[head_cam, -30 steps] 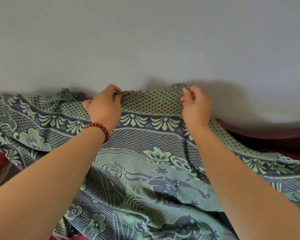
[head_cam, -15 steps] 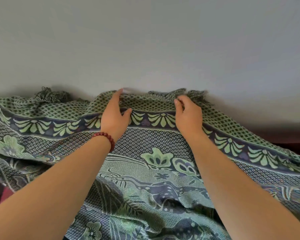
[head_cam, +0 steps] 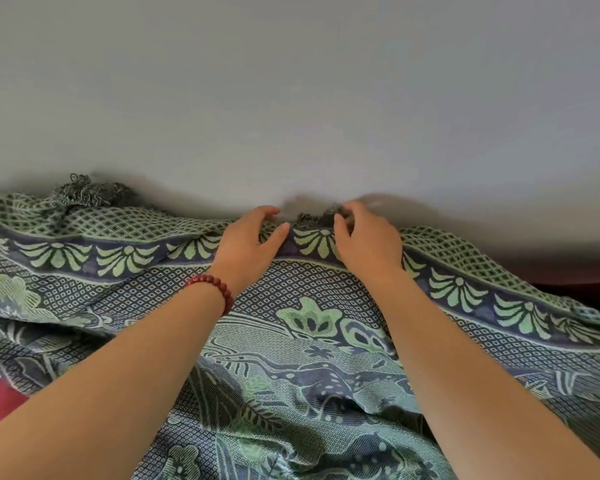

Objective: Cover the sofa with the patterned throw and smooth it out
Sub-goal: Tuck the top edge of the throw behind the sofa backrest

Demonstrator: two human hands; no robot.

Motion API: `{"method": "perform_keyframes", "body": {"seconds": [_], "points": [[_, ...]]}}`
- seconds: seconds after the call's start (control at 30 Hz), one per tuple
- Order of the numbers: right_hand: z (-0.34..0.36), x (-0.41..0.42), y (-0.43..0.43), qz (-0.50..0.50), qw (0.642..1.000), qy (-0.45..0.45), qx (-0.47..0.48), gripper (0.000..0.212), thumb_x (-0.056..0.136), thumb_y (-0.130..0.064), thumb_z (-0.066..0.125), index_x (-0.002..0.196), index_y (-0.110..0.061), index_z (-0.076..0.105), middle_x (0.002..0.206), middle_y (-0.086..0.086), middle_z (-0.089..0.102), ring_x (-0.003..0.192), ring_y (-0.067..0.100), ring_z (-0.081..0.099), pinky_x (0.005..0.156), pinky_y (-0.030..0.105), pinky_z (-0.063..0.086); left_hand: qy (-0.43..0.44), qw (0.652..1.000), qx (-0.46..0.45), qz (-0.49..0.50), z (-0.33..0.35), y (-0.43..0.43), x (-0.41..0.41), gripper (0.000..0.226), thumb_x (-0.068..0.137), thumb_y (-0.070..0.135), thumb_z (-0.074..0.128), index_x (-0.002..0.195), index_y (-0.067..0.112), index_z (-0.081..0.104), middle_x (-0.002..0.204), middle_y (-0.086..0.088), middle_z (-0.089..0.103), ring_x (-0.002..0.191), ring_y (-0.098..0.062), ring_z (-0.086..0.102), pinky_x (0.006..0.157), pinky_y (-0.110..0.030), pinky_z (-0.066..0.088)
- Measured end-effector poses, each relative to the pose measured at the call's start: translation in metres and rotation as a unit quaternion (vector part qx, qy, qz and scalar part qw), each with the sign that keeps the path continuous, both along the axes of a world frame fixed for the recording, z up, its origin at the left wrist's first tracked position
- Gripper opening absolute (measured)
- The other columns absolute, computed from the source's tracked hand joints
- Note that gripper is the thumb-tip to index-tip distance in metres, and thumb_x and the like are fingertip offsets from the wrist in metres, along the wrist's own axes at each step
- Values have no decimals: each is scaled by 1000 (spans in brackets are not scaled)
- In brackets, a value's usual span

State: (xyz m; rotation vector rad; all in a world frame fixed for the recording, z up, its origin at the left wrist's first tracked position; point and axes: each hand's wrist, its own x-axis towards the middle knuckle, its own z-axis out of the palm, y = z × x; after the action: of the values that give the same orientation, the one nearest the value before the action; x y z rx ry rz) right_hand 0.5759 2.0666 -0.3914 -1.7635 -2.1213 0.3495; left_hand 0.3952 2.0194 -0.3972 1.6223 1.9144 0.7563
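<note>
**Throw Draped Over Sofa Back, Both Hands at Upper Edge**

The patterned throw (head_cam: 309, 341), green and blue-grey with a fan-motif border, lies over the sofa (head_cam: 4, 403). Its upper edge runs along the foot of the pale wall (head_cam: 291, 81). The dark red upholstery shows only at the lower left and at the far right, beyond the cloth.

The left hand (head_cam: 250, 237) is on the top border. Its fingers curl over the throw's upper edge and its thumb is spread across the fabric. A red bead bracelet (head_cam: 212, 289) sits on that wrist.

The right hand (head_cam: 368, 240) is just beside it. Its fingers curl into the fringed edge (head_cam: 314, 219) and its thumb lies against the border; the fingertips are blurred.

A second tuft of fringe (head_cam: 84, 194) is bunched against the wall at the upper left. The cloth is rumpled, with folds at the lower centre between the forearms and along the left side.
</note>
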Motion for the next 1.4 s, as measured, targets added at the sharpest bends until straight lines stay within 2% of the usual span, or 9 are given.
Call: {"method": "perform_keyframes", "body": {"seconds": [0.17,0.3,0.67,0.77,0.87,1.03,1.13,1.23,1.4], "points": [[8,9,-14,12,993,111,31,28,96,-30,48,118,-13,57,102,1,66,91,19,62,77,38,53,-54,998,32,-3,14,-6,18,37,94,37,50,128,21,51,124,8,58,115,-8,52,88,-23,41],[26,18,-28,11,990,134,36,31,94,-29,52,120,-13,57,108,2,67,98,16,62,82,30,49,-76,996,54,-9,31,-14,29,33,96,35,48,126,24,54,125,7,56,109,-4,48,85,-23,39],[51,51,-76,-48,981,182,54,24,94,-28,55,112,-13,61,105,-1,66,96,12,60,82,23,45,-134,987,88,-20,59,-47,61,23,95,38,45,113,33,59,115,11,59,103,-3,53,80,-17,39],[60,66,-89,-87,966,239,39,23,94,-27,55,112,-14,60,105,-1,66,92,10,59,81,26,47,-149,984,89,-29,69,-57,75,22,95,37,46,113,32,59,112,10,60,100,-3,54,81,-18,41],[71,86,-98,-121,957,264,27,21,95,-25,53,112,-15,60,103,-1,65,89,8,57,78,21,43,-160,983,87,-38,81,-64,93,24,95,36,47,116,30,58,112,10,58,99,-3,53,79,-18,40],[82,128,-106,-127,956,259,44,20,94,-22,54,110,-12,61,102,1,67,88,9,58,79,21,44,-177,979,90,-47,94,-69,132,21,96,33,47,114,30,57,106,12,57,94,1,53,77,-19,41],[86,158,-108,-127,953,269,57,19,94,-22,54,107,-11,62,100,1,67,90,13,61,84,30,49,-173,979,93,-57,98,-72,167,22,95,34,48,115,30,57,104,12,57,93,2,53,74,-16,41],[84,198,-105,-117,951,280,54,17,94,-22,53,106,-13,62,95,-3,65,87,9,60,81,27,49,-156,982,92,-58,98,-74,209,23,95,35,48,117,30,56,106,11,57,90,6,52,70,-12,40],[79,255,-92,-87,947,304,51,9,93,-20,54,97,-19,62,89,-9,62,85,8,60,78,23,48,-146,983,112,-20,93,-75,271,24,95,32,50,117,28,57,104,11,59,94,-2,55,79,-23,44]]}}
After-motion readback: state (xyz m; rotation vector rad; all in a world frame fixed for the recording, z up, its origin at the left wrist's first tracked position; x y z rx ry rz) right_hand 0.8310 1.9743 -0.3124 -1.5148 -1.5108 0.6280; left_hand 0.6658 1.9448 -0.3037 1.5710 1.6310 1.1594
